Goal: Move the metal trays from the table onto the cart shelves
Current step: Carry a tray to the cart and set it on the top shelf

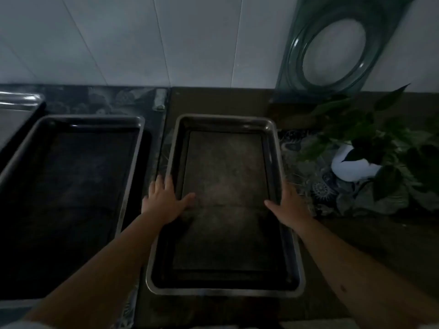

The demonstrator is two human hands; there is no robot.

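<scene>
A rectangular metal tray point(225, 292) lies lengthwise on the table in front of me. My left hand point(165, 201) grips its left rim, fingers outside and thumb inside the tray. On the opposite side, my right hand point(289, 206) holds the right rim the same way. A second metal tray point(133, 162) lies to the left, untouched. A third shiny tray point(16, 103) shows at the far left edge, partly cut off. No cart is in view.
A potted plant with a white pot point(351, 167) stands close to the tray's right side, leaves reaching toward it. A green glass panel with a round hole point(337, 51) leans on the tiled wall behind. The scene is dim.
</scene>
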